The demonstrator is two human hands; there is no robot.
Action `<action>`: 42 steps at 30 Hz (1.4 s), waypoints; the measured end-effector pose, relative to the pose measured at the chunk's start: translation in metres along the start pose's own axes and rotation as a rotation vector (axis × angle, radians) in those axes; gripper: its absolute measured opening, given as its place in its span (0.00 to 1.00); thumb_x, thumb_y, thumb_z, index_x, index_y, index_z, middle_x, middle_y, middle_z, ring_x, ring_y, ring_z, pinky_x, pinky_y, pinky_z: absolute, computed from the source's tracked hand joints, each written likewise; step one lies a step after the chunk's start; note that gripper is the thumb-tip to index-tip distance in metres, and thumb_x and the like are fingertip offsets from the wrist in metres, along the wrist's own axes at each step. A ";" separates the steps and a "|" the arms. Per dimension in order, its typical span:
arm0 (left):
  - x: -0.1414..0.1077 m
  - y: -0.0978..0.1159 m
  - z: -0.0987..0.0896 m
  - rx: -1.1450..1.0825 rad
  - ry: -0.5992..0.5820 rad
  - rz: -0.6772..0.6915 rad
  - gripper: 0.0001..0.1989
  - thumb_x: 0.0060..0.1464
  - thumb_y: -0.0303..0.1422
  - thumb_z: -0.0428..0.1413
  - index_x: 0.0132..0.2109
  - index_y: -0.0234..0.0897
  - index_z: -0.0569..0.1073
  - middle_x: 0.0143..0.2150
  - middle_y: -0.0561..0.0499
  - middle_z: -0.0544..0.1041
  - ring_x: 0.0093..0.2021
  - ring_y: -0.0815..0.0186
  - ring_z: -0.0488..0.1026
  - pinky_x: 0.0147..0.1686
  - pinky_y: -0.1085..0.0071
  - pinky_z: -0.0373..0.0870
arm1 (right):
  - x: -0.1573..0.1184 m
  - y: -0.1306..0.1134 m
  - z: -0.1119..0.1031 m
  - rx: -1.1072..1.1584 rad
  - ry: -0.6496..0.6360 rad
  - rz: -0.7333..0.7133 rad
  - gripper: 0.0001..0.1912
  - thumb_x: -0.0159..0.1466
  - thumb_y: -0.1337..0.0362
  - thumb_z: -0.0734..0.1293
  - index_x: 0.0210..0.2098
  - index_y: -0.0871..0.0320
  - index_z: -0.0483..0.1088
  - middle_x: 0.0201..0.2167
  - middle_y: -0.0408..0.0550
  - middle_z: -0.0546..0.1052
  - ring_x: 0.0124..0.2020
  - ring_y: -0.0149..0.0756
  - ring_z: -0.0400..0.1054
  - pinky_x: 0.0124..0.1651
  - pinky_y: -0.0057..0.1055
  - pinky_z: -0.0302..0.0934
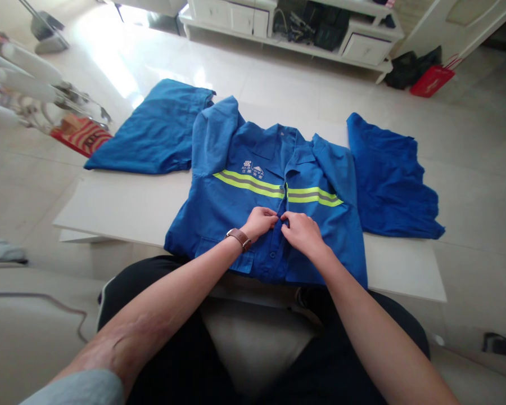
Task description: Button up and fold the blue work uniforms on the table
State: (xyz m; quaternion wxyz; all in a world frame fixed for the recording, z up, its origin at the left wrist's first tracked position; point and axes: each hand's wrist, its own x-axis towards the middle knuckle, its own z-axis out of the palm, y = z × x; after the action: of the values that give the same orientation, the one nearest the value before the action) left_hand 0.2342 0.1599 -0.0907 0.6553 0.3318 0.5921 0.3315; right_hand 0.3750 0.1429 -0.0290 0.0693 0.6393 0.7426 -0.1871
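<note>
A blue work jacket (pixel 244 208) with yellow-green reflective stripes and a white chest logo lies front up on a low white table, its collar pointing away from me. My left hand (pixel 261 221), with a brown watch on the wrist, pinches one front edge of the jacket at the middle, just below the stripe. Close against it, my right hand (pixel 300 229) is closed on the opposite front edge. The fingertips nearly meet, and whatever button lies between them is hidden. Above the hands one button is visible near the stripe, and another shows below them.
Folded blue cloth (pixel 152 132) lies on the table's left, and more blue cloth (pixel 390 180) on its right. The white table (pixel 113 205) stands before my knees. Beyond are a white cabinet (pixel 231 22), a red bag (pixel 432 80) and, at left, a red-striped bag (pixel 81 135).
</note>
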 end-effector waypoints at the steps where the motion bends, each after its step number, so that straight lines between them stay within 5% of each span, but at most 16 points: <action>1: -0.001 0.000 0.000 -0.013 0.009 -0.006 0.06 0.49 0.18 0.60 0.31 0.31 0.77 0.22 0.56 0.74 0.24 0.74 0.69 0.29 0.77 0.67 | 0.000 0.000 0.000 0.001 0.004 -0.001 0.18 0.68 0.62 0.61 0.53 0.49 0.76 0.50 0.50 0.82 0.51 0.48 0.76 0.51 0.39 0.68; 42: -0.006 0.009 -0.001 -0.202 0.046 -0.139 0.11 0.47 0.15 0.62 0.38 0.30 0.77 0.23 0.56 0.73 0.23 0.75 0.68 0.29 0.76 0.68 | 0.000 -0.001 -0.008 0.032 0.025 0.047 0.15 0.69 0.60 0.62 0.50 0.49 0.77 0.45 0.49 0.83 0.47 0.44 0.77 0.50 0.36 0.66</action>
State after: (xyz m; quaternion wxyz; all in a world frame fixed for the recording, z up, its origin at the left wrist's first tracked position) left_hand 0.2321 0.1602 -0.0799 0.6931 0.2146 0.5921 0.3506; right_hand 0.3750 0.1453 -0.0214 0.0542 0.6598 0.7252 -0.1893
